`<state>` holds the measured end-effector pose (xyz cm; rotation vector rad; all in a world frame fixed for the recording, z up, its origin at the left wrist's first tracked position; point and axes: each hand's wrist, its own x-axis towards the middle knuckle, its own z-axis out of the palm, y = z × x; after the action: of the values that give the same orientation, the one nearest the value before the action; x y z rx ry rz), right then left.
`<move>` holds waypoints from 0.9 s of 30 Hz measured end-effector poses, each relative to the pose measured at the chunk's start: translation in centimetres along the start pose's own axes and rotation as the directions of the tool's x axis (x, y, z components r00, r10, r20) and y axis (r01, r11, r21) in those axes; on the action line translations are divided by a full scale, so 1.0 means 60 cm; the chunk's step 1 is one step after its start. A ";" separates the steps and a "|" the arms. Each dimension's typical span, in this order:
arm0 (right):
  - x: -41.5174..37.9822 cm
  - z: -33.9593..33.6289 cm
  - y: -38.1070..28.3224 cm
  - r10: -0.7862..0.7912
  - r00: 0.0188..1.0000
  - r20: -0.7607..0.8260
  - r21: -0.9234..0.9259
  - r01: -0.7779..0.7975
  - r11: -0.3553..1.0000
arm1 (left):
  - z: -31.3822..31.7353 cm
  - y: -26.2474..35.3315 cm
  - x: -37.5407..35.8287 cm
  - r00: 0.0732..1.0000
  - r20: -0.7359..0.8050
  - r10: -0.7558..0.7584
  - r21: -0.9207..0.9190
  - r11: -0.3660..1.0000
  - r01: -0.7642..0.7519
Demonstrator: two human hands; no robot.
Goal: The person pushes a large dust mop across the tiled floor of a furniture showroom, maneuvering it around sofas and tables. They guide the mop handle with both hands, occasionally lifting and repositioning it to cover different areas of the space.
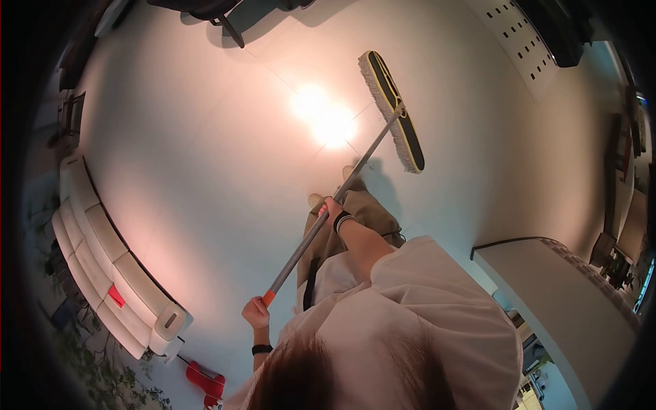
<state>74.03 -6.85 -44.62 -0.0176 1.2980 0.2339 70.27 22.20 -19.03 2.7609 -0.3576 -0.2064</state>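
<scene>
A dust mop [408,137] with a long dark head, yellow edging and pale fringe lies on the floor ahead of me, to the right of my feet. Its grey pole slants down from the head toward my body at the lower left. My right hand [331,208] is closed round the middle of the pole, a dark band and a bracelet at its wrist. Around the orange-tipped upper end of the pole, my left hand [256,312] is closed too, with a black band on that wrist.
A cream sofa [113,263] with a red item on it stands at the left. Beside its near end is a red object [205,380]. To the right rises a white counter [547,301]. Dark furniture legs [231,31] stand at the far edge, and lamp light reflects off the pale floor [225,137].
</scene>
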 end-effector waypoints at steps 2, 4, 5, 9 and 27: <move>0.014 -0.012 -0.088 -0.186 0.976 0.115 -0.099 0.198 0.975 | 0.046 0.030 0.064 0.999 0.031 -0.020 -0.096 0.995 0.023; 0.026 -0.025 -0.199 -0.331 0.942 0.053 -0.167 0.335 0.927 | 0.105 0.087 0.141 0.993 -0.010 0.120 -0.165 0.979 -0.120; 0.010 -0.020 -0.267 -0.323 0.942 -0.089 -0.133 0.310 0.942 | 0.131 0.130 0.179 0.985 -0.003 0.171 -0.192 0.967 -0.169; -0.038 -0.096 -0.536 -0.578 0.814 0.050 0.143 0.567 0.811 | 0.216 0.392 0.308 0.939 0.091 0.331 -0.286 0.912 -0.294; -0.227 -0.479 -0.111 -0.334 0.769 -0.545 -0.231 0.245 0.942 | 0.403 0.481 0.340 0.668 0.437 0.602 -0.236 0.794 -0.561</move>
<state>44.52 -19.71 -40.26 -0.4491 1.8638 0.0505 78.98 -17.26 -33.17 2.3125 -1.3115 -0.7401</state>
